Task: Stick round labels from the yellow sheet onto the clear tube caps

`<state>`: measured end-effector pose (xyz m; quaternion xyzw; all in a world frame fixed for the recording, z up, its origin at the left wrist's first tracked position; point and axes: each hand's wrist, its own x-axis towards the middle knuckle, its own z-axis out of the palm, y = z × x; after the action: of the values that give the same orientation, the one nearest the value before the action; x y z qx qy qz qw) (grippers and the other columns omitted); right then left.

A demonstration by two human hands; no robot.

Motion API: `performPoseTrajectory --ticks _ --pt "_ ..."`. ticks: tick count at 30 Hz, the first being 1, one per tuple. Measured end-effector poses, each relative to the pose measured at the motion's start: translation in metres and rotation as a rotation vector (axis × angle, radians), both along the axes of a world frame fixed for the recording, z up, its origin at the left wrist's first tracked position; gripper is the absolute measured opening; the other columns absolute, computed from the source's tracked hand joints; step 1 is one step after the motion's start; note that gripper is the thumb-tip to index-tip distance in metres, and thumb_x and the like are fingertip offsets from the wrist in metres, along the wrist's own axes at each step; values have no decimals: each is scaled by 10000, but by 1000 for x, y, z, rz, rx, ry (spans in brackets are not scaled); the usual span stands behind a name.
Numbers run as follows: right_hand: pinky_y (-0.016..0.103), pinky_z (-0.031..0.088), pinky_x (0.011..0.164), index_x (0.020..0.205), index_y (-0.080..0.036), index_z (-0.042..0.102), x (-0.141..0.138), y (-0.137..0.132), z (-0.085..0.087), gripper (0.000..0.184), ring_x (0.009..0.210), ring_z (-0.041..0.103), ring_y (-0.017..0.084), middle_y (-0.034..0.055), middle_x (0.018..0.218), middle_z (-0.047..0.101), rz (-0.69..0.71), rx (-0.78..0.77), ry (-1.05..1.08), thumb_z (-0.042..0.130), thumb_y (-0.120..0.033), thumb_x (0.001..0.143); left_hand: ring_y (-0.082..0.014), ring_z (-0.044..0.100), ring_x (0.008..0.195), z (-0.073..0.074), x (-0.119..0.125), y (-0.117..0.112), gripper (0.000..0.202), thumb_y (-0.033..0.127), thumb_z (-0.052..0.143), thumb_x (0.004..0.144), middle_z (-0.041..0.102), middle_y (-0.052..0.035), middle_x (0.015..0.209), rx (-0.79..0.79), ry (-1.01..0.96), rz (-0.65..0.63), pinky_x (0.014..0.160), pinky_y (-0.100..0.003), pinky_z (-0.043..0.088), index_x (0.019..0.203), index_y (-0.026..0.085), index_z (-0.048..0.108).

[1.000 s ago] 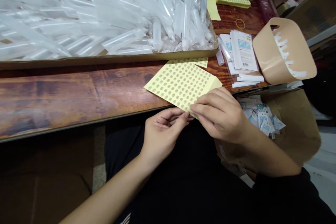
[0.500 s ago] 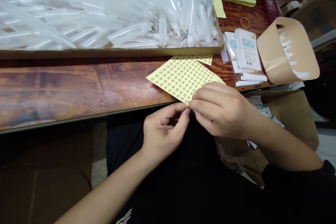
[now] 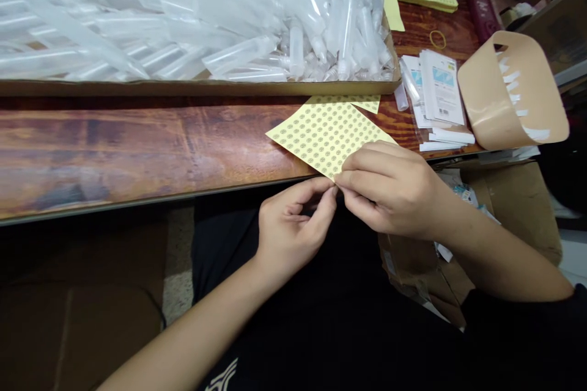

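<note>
A yellow sticker sheet (image 3: 328, 134) covered in small round stickers lies on the wooden table (image 3: 128, 146), its near corner hanging over the front edge. My right hand (image 3: 389, 189) pinches that corner, fingers closed on the sheet. Just left of it, my left hand (image 3: 293, 226) is curled, thumb and forefinger pinched at the same corner; what it grips there is too small to make out. A second yellow sheet (image 3: 367, 102) peeks out behind the first.
A cardboard tray (image 3: 183, 87) heaped with clear plastic tubes (image 3: 220, 12) fills the table's back. Right of it lie printed packets (image 3: 440, 95), a rubber band (image 3: 437, 40) and a tan curved holder (image 3: 509, 95). A cardboard box (image 3: 518, 208) sits below the table's right end.
Both hands have drawn closer to the table edge, and the left hand's fingers have curled tighter at the sheet's corner. The view has shifted slightly right.
</note>
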<state>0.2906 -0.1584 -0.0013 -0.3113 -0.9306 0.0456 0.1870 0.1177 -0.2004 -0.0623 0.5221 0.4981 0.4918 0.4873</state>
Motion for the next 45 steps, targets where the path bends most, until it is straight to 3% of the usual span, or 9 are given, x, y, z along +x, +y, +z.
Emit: performPoseTrajectory --ticks 23,32,39,41,45 --pt "365 554 726 778 -174 682 -4 -4 -7 258 765 637 200 68 787 699 -60 36 52 523 -106 969 -181 769 803 0 2 1 148 239 698 887 830 -19 911 -28 -51 7 776 -263 627 941 219 834" --pt "332 561 727 838 -191 687 -1 -2 -10 202 769 647 171 44 803 703 -47 -28 197 555 -81 943 -194 771 799 2 1 1 126 311 776 838 824 -41 888 -181 -196 1 820 -309 653 880 203 826" --pt "392 517 800 922 -195 682 12 -7 -10 89 836 673 202 56 902 742 -46 59 105 622 -134 948 -209 793 767 2 -10 7 247 438 842 774 814 -43 810 -488 -480 -81 702 -280 659 838 205 795" --pt "414 504 837 972 -195 679 17 -12 -12 44 874 684 214 64 956 752 -69 67 83 659 -169 943 -206 790 746 3 -11 8 278 458 863 746 812 -49 793 -545 -488 -73 696 -276 654 811 198 787" --pt "433 493 865 1045 -198 690 26 -28 -19 120 946 702 237 85 1043 767 -141 43 99 718 -240 936 -193 784 724 4 -11 9 311 454 906 687 808 -50 766 -583 -467 -33 696 -261 639 794 191 780"
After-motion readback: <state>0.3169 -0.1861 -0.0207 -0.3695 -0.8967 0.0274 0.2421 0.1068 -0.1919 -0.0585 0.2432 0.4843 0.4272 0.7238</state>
